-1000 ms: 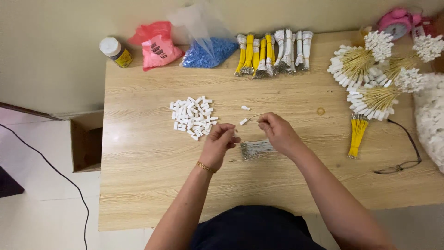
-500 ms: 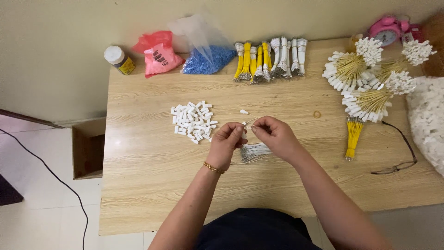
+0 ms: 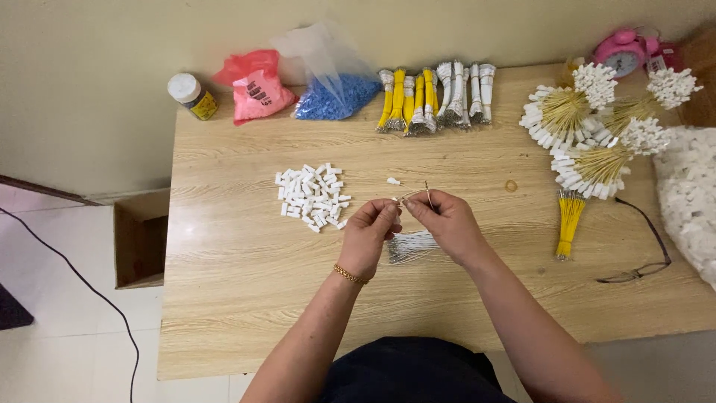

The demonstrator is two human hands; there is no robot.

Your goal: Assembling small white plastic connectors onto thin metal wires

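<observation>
My left hand (image 3: 371, 235) and my right hand (image 3: 444, 222) meet over the middle of the wooden table (image 3: 246, 283). Together they pinch a thin pale wire (image 3: 418, 194) that arches up between the fingertips. Just under the hands lies a small bundle of white wires (image 3: 412, 245). A heap of small white plastic connectors (image 3: 311, 196) sits to the left of my left hand. One loose white connector (image 3: 393, 180) lies just beyond the fingers.
Along the far edge stand a jar (image 3: 192, 95), a pink bag (image 3: 256, 87), a bag of blue bits (image 3: 333, 92) and yellow and white wire bundles (image 3: 436, 97). Finished yellow bunches (image 3: 589, 130), a pink clock (image 3: 621, 48), eyeglasses (image 3: 640, 261) and a white-parts bag (image 3: 690, 198) crowd the right.
My hands have drawn together and risen slightly off the white wire bundle, with the thin wire now pinched between both sets of fingertips.
</observation>
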